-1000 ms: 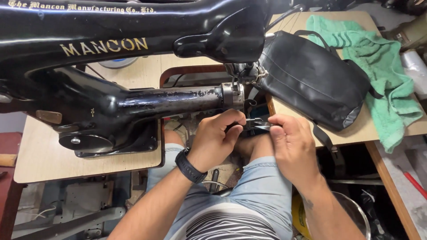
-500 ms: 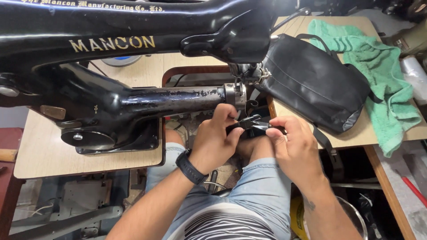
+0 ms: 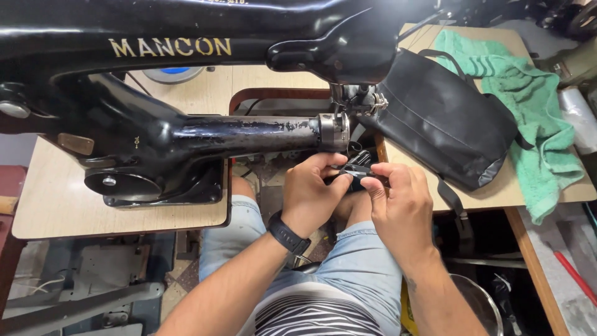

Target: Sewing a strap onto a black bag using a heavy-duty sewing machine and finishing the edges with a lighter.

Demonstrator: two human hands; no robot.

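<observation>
My left hand (image 3: 313, 194) and my right hand (image 3: 400, 205) meet just below the free end of a black cylinder-arm sewing machine (image 3: 186, 134). Between their fingertips they pinch a small black strap piece with a buckle (image 3: 357, 173). A black band sits on my left wrist. The strap runs up to a black bag (image 3: 444, 121) that lies on the table right of the machine's needle head (image 3: 354, 99). What the fingers cover of the buckle is hidden.
A green towel (image 3: 528, 106) lies under and beside the bag on the light wooden table (image 3: 56, 205). A strap hangs off the table's front edge (image 3: 451, 199). A metal bucket (image 3: 479, 305) stands on the floor at lower right. My knees in denim shorts are below.
Both hands have kept their pinch on the strap piece and shifted slightly, the fingers working closer together. The view has drifted a little; the bag and machine have stayed put.
</observation>
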